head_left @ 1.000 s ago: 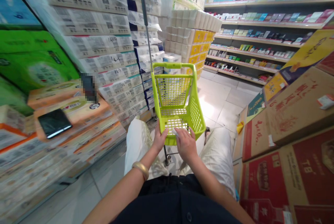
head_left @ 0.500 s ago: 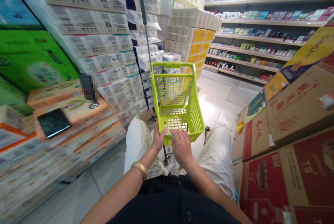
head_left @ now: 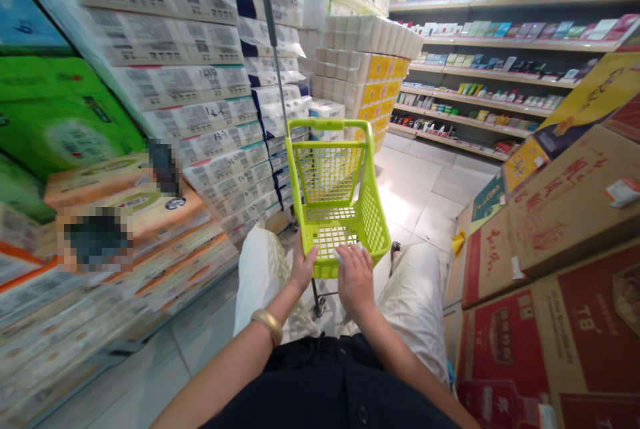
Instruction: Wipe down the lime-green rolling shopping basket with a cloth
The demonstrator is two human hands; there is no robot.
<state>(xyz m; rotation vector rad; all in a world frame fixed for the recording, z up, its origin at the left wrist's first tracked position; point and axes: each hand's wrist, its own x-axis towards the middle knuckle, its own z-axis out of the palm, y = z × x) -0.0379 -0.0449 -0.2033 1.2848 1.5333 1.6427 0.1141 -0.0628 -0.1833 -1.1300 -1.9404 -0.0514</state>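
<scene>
A lime-green shopping cart basket [head_left: 379, 206] with lattice sides stands between my knees, its handle on the far side. My left hand [head_left: 303, 268] grips the basket's near left corner, thumb over the rim. On the near rim lies my right hand [head_left: 356, 279], fingers bent over a white tissue [head_left: 339, 254]. Only small bits of the tissue show around the fingertips; the rest is hidden under the hand. Inside the basket the grid floor shows, with light coming through it.
Stacked packs of paper [head_left: 195, 39] rise on the left, with orange tissue packs [head_left: 165, 216] lower down. Cardboard cartons [head_left: 565, 209] line the right side. A thin pole [head_left: 270, 16] stands by the cart. Shelves of small goods [head_left: 490, 72] stand beyond the tiled floor [head_left: 413, 182].
My right hand has slid a little to the right along the near rim with the tissue. My left hand keeps its hold on the corner.
</scene>
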